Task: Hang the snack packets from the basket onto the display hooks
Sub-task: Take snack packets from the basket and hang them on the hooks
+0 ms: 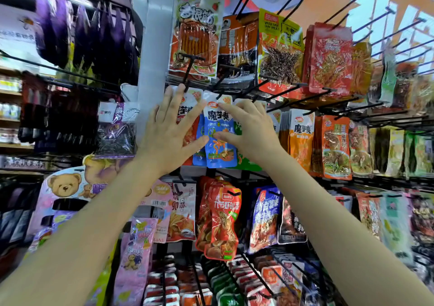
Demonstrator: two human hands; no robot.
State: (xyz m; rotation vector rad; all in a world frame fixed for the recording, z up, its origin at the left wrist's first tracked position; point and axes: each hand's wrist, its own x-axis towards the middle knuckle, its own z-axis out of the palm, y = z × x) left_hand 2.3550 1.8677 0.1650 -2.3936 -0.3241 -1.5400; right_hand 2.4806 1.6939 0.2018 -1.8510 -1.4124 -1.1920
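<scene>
Pinching the blue konjac snack packet [219, 136] with the right hand [249, 129], thumb and forefinger on its face, probably to steady it on its hook [220, 93]. Left hand [169, 132] lies flat-fingered across the neighbouring red packets [190, 127], likely holding them aside. Basket's out of view.

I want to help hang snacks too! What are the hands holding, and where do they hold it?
Both hands are on the blue snack packet. The left hand touches its left edge; the right hand pinches its right side, finger near the top, thumb at the middle.

Both hands, L hand [169, 132] & R hand [249, 127], on blue snack packet [219, 141] at display hook [222, 93].
</scene>
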